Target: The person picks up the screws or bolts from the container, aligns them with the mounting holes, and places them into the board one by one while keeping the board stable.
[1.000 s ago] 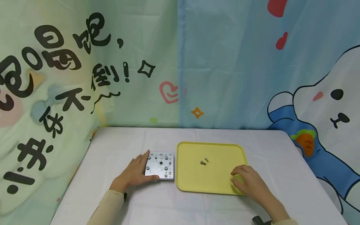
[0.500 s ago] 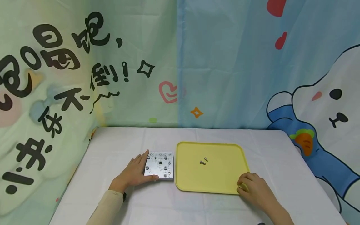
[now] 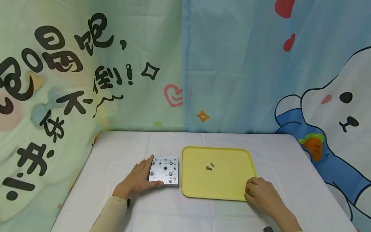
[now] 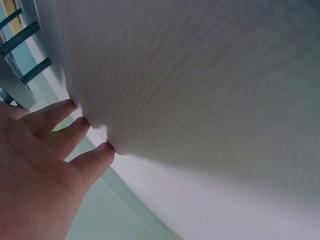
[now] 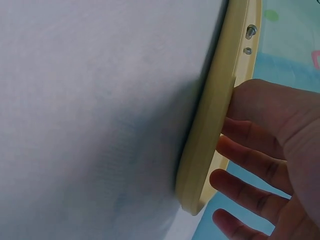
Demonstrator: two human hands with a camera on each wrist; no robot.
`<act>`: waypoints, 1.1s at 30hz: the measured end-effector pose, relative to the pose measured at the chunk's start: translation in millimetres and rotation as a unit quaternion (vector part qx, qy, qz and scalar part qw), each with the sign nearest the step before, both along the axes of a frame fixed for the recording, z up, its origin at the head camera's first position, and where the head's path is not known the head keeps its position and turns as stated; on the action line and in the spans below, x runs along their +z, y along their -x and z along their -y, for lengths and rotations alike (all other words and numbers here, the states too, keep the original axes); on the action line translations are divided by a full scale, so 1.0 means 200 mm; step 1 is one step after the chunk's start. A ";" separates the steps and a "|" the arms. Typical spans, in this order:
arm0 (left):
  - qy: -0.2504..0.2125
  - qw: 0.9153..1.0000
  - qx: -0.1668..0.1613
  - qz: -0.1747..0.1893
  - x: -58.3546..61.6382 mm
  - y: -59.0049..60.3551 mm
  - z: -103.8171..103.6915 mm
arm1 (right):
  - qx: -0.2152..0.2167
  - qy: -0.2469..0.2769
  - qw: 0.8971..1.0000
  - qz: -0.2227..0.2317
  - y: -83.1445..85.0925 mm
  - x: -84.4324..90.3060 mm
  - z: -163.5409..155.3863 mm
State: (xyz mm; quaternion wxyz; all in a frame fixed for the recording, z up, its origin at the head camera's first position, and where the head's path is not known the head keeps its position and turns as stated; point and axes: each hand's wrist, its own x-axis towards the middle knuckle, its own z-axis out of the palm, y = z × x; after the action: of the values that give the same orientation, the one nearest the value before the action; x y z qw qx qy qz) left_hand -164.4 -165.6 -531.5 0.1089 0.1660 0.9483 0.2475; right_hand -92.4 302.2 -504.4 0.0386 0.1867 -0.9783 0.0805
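A square metal plate (image 3: 164, 170) with several screws and holes lies on the white tablecloth. My left hand (image 3: 141, 175) rests against its left side, straight fingers along the far left corner and thumb along the near edge. In the left wrist view the left hand's fingers (image 4: 60, 135) lie flat on the cloth, with the plate (image 4: 15, 85) and its screw shanks at the upper left. My right hand (image 3: 261, 193) grips the near right corner of the yellow tray (image 3: 226, 185). The right wrist view shows the tray rim (image 5: 210, 130) between thumb and fingers (image 5: 250, 170).
Two small loose screws (image 3: 210, 166) lie near the tray's middle and also show as screws (image 5: 248, 37) in the right wrist view. Printed cloth backdrops rise behind and to the left of the table (image 3: 121, 148). A dark object (image 3: 268, 229) peeks in at the bottom edge.
My right hand slid from inside the tray rightward and toward me to its near right corner. The left hand and plate have not moved.
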 end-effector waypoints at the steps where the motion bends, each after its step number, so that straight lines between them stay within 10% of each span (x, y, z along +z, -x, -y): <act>1: 0.000 1.000 0.000 0.000 0.00 0.00 0.00 | 0.000 -0.002 1.000 -0.001 0.00 0.00 0.00; 33: 0.004 1.000 -0.010 -0.002 0.00 0.01 0.01 | 0.091 0.106 0.985 -0.104 0.15 0.02 0.25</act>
State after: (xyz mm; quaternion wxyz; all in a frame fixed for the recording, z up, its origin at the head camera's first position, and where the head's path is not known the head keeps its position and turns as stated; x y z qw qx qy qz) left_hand -165.5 -168.2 -531.3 0.1101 0.1757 0.9479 0.2420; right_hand -122.5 252.6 -499.8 0.1523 0.2769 -0.9339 0.1672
